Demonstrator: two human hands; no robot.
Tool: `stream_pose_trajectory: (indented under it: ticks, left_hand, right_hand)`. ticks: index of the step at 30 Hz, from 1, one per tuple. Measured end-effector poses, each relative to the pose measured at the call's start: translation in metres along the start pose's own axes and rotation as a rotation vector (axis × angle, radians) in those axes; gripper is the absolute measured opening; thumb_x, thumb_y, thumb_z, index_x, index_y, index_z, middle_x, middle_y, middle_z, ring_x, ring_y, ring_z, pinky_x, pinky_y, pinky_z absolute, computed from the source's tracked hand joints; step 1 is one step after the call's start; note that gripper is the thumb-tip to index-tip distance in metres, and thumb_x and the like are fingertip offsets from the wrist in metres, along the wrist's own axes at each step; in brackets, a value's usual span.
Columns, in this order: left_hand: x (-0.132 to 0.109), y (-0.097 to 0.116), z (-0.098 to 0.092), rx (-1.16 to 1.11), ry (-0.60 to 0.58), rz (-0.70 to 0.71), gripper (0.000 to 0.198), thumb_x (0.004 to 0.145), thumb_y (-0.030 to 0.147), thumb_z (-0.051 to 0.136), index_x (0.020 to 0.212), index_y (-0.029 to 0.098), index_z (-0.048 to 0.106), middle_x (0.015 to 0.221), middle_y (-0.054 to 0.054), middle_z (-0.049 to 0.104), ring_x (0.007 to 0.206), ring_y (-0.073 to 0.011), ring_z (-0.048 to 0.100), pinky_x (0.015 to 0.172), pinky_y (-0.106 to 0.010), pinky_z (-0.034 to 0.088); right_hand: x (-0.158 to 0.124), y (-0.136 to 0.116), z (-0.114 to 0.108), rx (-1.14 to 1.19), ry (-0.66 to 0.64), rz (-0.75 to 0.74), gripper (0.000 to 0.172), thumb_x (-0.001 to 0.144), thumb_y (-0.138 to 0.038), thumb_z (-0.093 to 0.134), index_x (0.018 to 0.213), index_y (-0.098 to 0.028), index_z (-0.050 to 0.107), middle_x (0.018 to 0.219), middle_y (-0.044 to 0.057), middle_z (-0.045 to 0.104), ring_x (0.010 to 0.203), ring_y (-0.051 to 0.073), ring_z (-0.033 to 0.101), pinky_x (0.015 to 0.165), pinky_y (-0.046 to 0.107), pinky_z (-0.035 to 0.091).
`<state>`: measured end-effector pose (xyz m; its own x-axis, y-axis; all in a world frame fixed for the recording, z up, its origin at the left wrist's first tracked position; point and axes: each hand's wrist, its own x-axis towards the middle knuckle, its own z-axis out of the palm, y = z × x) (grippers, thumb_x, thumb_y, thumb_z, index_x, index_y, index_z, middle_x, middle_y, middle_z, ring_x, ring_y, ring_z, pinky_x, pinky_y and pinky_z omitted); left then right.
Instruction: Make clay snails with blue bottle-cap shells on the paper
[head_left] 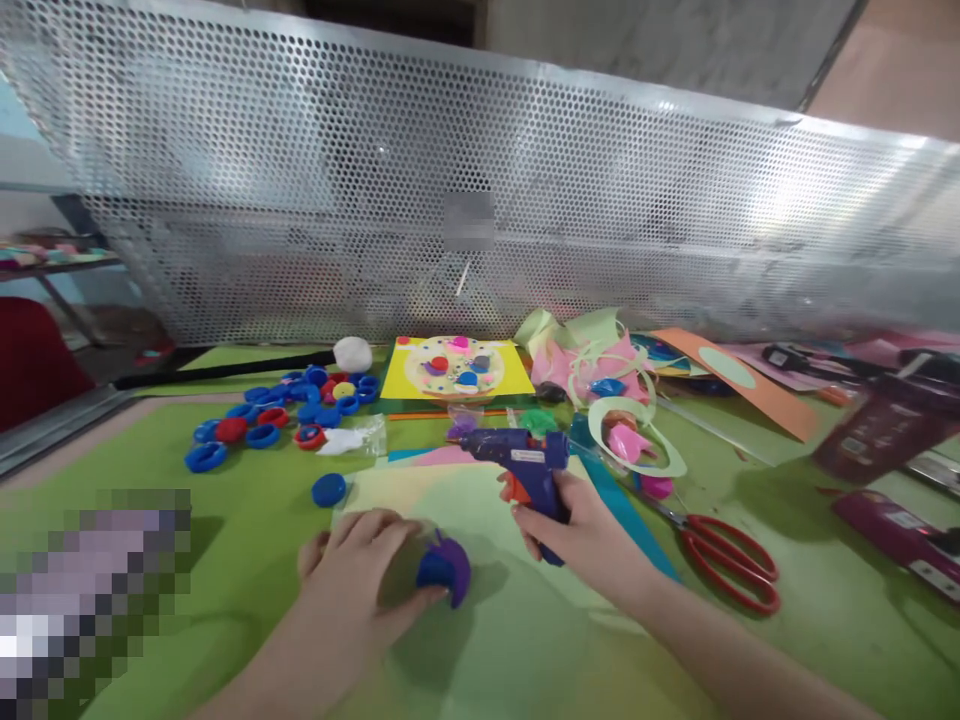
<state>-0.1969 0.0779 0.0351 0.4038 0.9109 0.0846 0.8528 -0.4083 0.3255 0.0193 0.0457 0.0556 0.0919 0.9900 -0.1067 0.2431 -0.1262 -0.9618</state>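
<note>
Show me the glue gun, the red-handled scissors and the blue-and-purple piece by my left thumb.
Glue gun [537, 474]: head view, on its purple body.
Red-handled scissors [693, 533]: head view, on the handles near the pivot.
Blue-and-purple piece [436, 568]: head view, on its blue part.

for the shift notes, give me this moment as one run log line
left hand: holds blue cap, purple piece against it | right hand: grips glue gun | nearby: scissors, yellow card
</note>
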Motion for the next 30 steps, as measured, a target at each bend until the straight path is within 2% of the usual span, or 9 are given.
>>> stream_pose_trajectory:
  ticks: [3,6,9,12,15,21,23,27,30]
  left_hand:
    - [0.000,0.002,0.001,-0.069,-0.019,0.027,0.019,0.072,0.038,0.061,0.086,0.032,0.072,0.104,-0.004,0.070,0.106,-0.0340,0.057,0.088,-0.051,0.039]
    - [0.001,0.002,-0.003,-0.153,-0.033,0.011,0.015,0.072,0.040,0.062,0.075,0.029,0.071,0.098,-0.003,0.072,0.102,-0.0333,0.060,0.088,-0.051,0.040]
    - [0.003,0.001,-0.010,-0.209,-0.068,0.006,0.019,0.074,0.043,0.059,0.074,0.028,0.071,0.090,-0.001,0.074,0.089,-0.0276,0.066,0.084,-0.044,0.045]
    - [0.004,0.001,-0.015,-0.247,-0.097,-0.022,0.024,0.075,0.046,0.057,0.077,0.028,0.072,0.086,0.000,0.076,0.083,-0.0249,0.067,0.079,-0.037,0.049]
    - [0.003,0.001,-0.016,-0.341,-0.084,-0.029,0.026,0.075,0.047,0.055,0.076,0.027,0.072,0.083,0.000,0.076,0.078,-0.0228,0.068,0.071,-0.031,0.051]
    - [0.002,-0.002,-0.024,-0.400,0.018,0.018,0.021,0.080,0.041,0.054,0.084,0.028,0.070,0.082,0.001,0.071,0.076,-0.0182,0.065,0.069,-0.027,0.049]
    - [0.001,-0.002,-0.029,-0.381,0.043,0.016,0.020,0.081,0.040,0.054,0.084,0.029,0.071,0.083,0.002,0.070,0.078,-0.0180,0.065,0.070,-0.027,0.049]
    - [-0.001,-0.003,-0.033,-0.306,0.124,-0.016,0.021,0.079,0.046,0.058,0.083,0.030,0.070,0.085,0.002,0.070,0.079,-0.0191,0.064,0.071,-0.029,0.048]
    - [-0.003,-0.005,-0.033,-0.265,0.175,0.017,0.022,0.078,0.049,0.060,0.081,0.030,0.070,0.083,0.002,0.069,0.079,-0.0192,0.063,0.072,-0.030,0.048]
  right_hand:
    - [-0.008,-0.002,-0.002,0.015,0.002,0.017,0.017,0.075,-0.030,0.058,0.081,-0.015,0.052,0.052,-0.006,0.049,0.046,0.008,0.046,0.047,0.022,0.039]
    - [-0.013,-0.005,-0.003,0.087,-0.020,0.008,0.025,0.075,-0.033,0.059,0.091,-0.014,0.055,0.059,-0.005,0.052,0.047,0.007,0.045,0.048,0.022,0.040]
    - [-0.017,-0.006,-0.002,0.141,-0.091,-0.031,0.029,0.078,-0.037,0.058,0.098,-0.016,0.055,0.059,-0.005,0.052,0.048,0.007,0.046,0.049,0.022,0.041]
    - [-0.022,-0.004,-0.001,0.188,-0.170,-0.077,0.033,0.080,-0.048,0.058,0.089,-0.017,0.055,0.057,-0.006,0.045,0.046,0.007,0.043,0.048,0.022,0.041]
    - [-0.028,-0.001,-0.003,0.153,-0.187,-0.134,0.042,0.081,-0.057,0.053,0.089,-0.015,0.057,0.059,-0.003,0.046,0.047,0.008,0.042,0.047,0.023,0.042]
    - [-0.037,-0.001,-0.009,-0.133,-0.058,-0.359,0.024,0.087,-0.041,0.051,0.086,-0.020,0.062,0.069,0.001,0.057,0.049,0.009,0.042,0.045,0.020,0.039]
    - [-0.038,-0.003,-0.008,-0.181,-0.049,-0.370,0.020,0.086,-0.039,0.051,0.083,-0.021,0.061,0.071,0.001,0.060,0.049,0.009,0.042,0.044,0.020,0.039]
    - [-0.040,-0.003,-0.005,-0.232,-0.047,-0.392,0.017,0.084,-0.037,0.052,0.078,-0.023,0.061,0.067,0.001,0.061,0.055,0.014,0.053,0.052,0.022,0.047]
    - [-0.042,0.000,-0.004,-0.255,-0.011,-0.429,0.014,0.083,-0.037,0.053,0.083,-0.025,0.061,0.070,0.001,0.065,0.058,0.016,0.060,0.054,0.024,0.050]
